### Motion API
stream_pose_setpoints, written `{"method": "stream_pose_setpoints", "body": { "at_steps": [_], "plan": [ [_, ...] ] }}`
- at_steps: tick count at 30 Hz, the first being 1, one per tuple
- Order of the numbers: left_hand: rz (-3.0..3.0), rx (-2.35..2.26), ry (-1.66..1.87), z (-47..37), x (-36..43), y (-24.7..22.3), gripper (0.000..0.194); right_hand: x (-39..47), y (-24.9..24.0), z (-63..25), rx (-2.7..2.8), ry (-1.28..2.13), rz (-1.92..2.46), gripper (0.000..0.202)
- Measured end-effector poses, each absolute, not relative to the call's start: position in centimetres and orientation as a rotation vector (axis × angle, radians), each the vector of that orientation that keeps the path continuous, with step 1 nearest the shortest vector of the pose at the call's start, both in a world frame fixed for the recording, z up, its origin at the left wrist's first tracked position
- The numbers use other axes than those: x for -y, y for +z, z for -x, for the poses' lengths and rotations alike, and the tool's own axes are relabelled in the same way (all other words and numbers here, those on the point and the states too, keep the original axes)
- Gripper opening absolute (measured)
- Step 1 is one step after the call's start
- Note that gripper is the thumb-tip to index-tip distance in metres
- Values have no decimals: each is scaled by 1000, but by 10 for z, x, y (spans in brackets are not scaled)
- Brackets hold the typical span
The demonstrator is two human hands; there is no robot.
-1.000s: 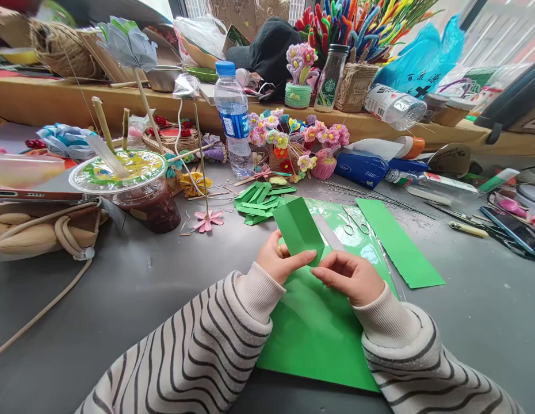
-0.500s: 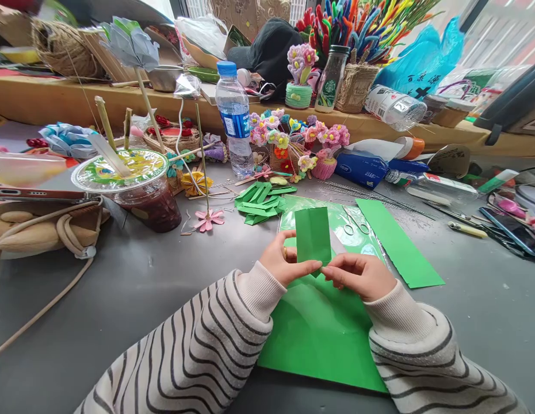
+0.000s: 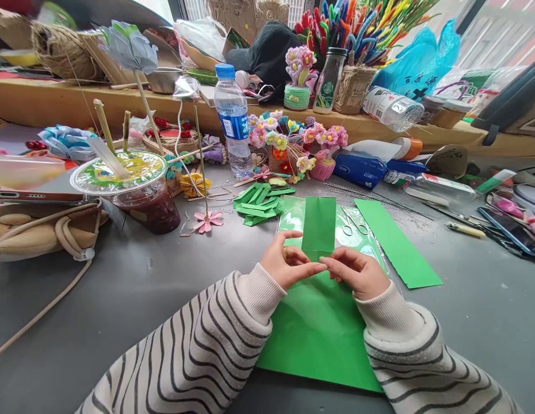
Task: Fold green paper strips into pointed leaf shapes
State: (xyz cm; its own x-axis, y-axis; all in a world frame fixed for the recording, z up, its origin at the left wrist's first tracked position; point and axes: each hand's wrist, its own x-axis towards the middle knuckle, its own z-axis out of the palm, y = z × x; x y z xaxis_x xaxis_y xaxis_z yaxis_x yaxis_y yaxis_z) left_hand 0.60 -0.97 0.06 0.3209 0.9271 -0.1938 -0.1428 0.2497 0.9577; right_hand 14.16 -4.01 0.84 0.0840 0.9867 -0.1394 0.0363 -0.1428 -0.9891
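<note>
A small creased piece of green paper (image 3: 319,224) stands upright between my hands, its lower edge folded. My left hand (image 3: 289,261) pinches that lower edge from the left, a ring on one finger. From the right, my right hand (image 3: 358,271) pinches the same edge, the two thumbs nearly touching. Beneath the hands lies a large green sheet (image 3: 319,339), partly under a clear plastic sleeve. Scissors (image 3: 354,223) rest on the sleeve just behind my right hand. A long green strip (image 3: 397,244) lies to the right, and folded green pieces (image 3: 259,202) are heaped at the back left.
A lidded drink cup (image 3: 142,195) stands at the left, near a beige pouch with a cord (image 3: 47,230). Behind are a water bottle (image 3: 233,123), fuzzy flowers (image 3: 293,138) and a blue tissue pack (image 3: 360,168). A phone (image 3: 513,230) lies at the right.
The green piece has shifted slightly right, and its pointed lower end now looks like a straight folded edge. My right hand has moved a little left, closer to my left thumb.
</note>
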Motion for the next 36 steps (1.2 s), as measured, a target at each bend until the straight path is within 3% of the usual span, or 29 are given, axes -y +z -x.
{"method": "stream_pose_setpoints", "body": {
  "at_steps": [18, 28, 36],
  "plan": [
    [-971, -842, 830, -1, 9, 7, 48, 41, 10, -143, 1137, 1218, 1443, 18],
    [-924, -823, 841, -1, 8, 6, 49, 39, 14, -151, 1109, 1092, 1453, 16],
    [-955, -797, 835, -1, 9, 3, 49, 39, 10, -149, 1230, 1176, 1459, 22]
  ]
}}
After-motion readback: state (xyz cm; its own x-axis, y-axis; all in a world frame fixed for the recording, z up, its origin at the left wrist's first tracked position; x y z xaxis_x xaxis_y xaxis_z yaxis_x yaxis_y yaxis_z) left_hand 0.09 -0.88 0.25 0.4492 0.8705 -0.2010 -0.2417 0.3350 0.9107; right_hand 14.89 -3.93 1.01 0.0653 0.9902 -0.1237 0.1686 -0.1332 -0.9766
